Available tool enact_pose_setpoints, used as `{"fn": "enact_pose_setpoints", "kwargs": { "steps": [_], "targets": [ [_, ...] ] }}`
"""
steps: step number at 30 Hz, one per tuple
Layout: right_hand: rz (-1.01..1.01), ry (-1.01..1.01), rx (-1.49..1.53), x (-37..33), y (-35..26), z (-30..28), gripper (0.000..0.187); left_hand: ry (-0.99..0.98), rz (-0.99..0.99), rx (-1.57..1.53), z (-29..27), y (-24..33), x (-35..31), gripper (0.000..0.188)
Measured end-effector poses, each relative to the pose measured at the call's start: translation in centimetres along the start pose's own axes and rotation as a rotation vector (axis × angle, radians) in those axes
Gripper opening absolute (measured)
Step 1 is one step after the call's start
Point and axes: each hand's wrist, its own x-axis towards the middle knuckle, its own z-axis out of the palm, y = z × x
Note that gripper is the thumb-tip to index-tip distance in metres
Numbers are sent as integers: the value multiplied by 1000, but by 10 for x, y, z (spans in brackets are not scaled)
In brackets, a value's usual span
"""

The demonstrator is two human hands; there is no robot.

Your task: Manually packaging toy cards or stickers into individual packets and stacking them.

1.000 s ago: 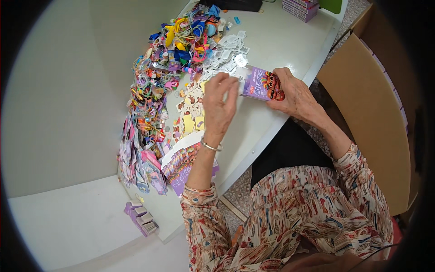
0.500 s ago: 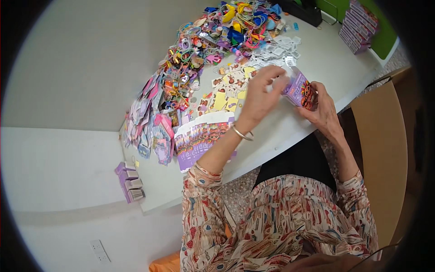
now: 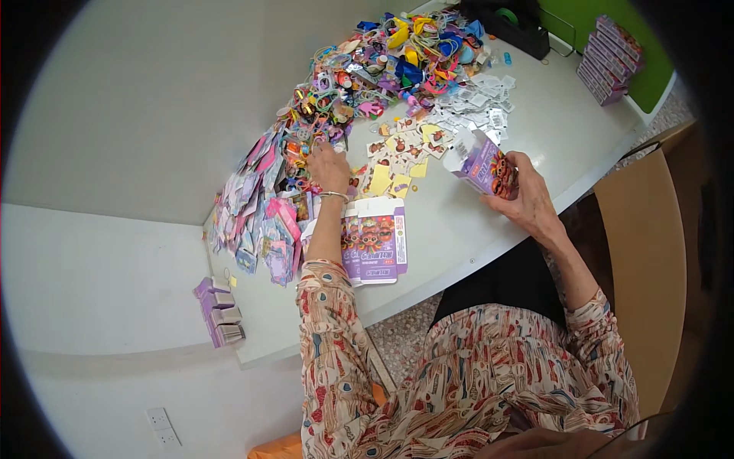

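My right hand (image 3: 530, 200) grips a small purple cardboard box (image 3: 489, 170) above the table, thumb below and fingers behind it. The box's upper end is open, with its pale flaps sticking out toward the left. My left hand (image 3: 329, 168) is at the near edge of a heap of colourful small trinkets (image 3: 359, 84); its fingertips are lost among the pieces, so their grip is unclear. Just below that wrist lies a stack of flat purple cartons (image 3: 375, 243), partly covered by my left forearm.
Picture cards (image 3: 401, 149) and yellow slips lie mid-table, with white packets (image 3: 478, 103) beyond. Pink and purple pouches (image 3: 248, 183) are heaped at left. Filled boxes (image 3: 609, 61) stand stacked far right, near a black tape dispenser (image 3: 512, 27). A purple holder (image 3: 218, 310) sits at the left edge.
My left hand has moved left from the box's open end to the trinket heap. My right hand still holds the box, now slightly farther left, with its flaps in plain sight.
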Motion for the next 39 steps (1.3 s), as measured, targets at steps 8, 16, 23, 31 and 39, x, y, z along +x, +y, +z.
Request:
{"fn": "enact_pose_setpoints", "kwargs": {
  "steps": [8, 16, 23, 31, 39],
  "targets": [
    [-110, -3, -125, 10, -4, 18, 65, -203, -214, -541, -27, -21, 19, 16],
    [-173, -27, -262, 19, 1, 24, 66, -316, 132, -1025, -130, 120, 21, 13],
    [-97, -65, -223, 19, 3, 17, 64, -247, 100, -1114, -114, 137, 28, 12],
    [-108, -22, -119, 24, 1, 15, 64, -157, -247, -732, 22, 50, 70, 23],
    [-24, -18, -160, 27, 6, 15, 68, -153, -248, -506, 44, 80, 73, 31]
  ]
}}
